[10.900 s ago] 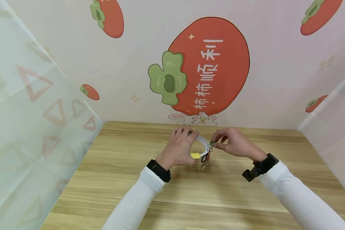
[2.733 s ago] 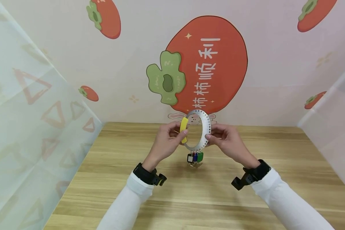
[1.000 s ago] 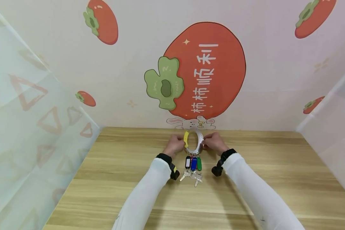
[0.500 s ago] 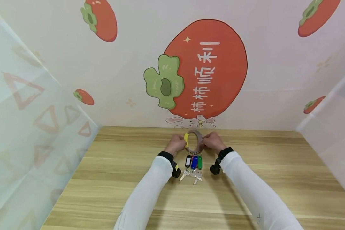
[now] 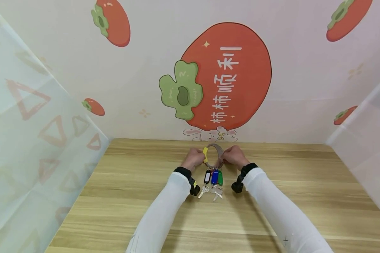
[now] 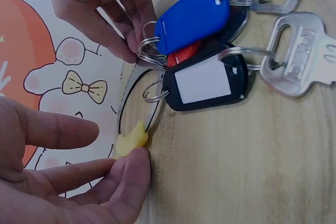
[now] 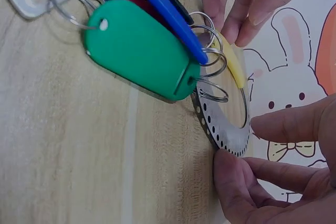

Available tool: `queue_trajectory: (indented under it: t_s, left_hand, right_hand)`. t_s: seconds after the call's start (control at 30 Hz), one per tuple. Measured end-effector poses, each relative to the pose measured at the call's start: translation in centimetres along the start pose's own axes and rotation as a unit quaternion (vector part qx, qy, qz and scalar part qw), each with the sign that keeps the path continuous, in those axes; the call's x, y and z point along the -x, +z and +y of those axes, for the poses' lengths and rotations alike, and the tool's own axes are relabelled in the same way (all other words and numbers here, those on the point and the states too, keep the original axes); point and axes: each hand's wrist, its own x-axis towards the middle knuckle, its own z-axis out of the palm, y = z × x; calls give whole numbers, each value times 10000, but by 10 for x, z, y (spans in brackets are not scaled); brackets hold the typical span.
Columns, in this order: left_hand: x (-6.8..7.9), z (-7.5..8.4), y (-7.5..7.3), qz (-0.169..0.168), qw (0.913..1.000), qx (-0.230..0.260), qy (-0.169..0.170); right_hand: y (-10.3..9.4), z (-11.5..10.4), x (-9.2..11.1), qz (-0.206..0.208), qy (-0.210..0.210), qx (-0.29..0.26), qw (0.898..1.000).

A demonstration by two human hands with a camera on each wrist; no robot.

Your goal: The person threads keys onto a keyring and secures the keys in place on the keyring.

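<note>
A metal key ring point(image 5: 220, 156) with a yellow grip sleeve point(image 5: 205, 154) is low at the table's back, near the wall. My left hand point(image 5: 193, 159) is at the sleeve; in the left wrist view its fingertips point(image 6: 136, 161) touch the sleeve while the thumb stands apart. On the opposite side, my right hand point(image 5: 236, 156) pinches the ring's hole-punched metal band point(image 7: 223, 129). Toward me hang a black tag with a white label point(image 5: 207, 177), a blue tag point(image 5: 214, 177) and a green tag point(image 5: 220, 178). Keys point(image 5: 204, 191) lie in front; a red tag point(image 6: 184, 53) is mostly hidden.
The wooden tabletop point(image 5: 130, 189) meets an upright back wall point(image 5: 139, 77) printed with persimmons and a rabbit. Pale side panels stand at the left point(image 5: 60, 116) and right point(image 5: 367, 133).
About eleven seconds ago the right hand was at a green tag on the ring. Later both hands held the ring raised, then lowered it to the back. Over the last half second almost nothing moves.
</note>
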Motion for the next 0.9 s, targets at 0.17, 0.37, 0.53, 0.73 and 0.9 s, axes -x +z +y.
queue_trajectory:
  t_s: [0.17,0.37,0.53,0.73,0.9]
  left_hand:
    - [3,-7,-6,-93,9991,-153,374]
    - [13,-14,-30,544,9583,-2140,1815]
    - [21,-11,-60,1730,8510,-3937,3013]
    - [29,-13,-89,2352,7878,-4439,3564]
    - [35,-26,-110,2223,7837,-4722,3368]
  right_hand:
    - [-7,7,6,-63,-393,149,9991]
    - [-32,23,18,230,-1428,1119,9831]
    - [-63,30,30,979,-2416,2313,9373]
    - [-88,45,39,1690,-3279,3375,8661]
    - [-96,58,49,1950,-3567,3697,8355]
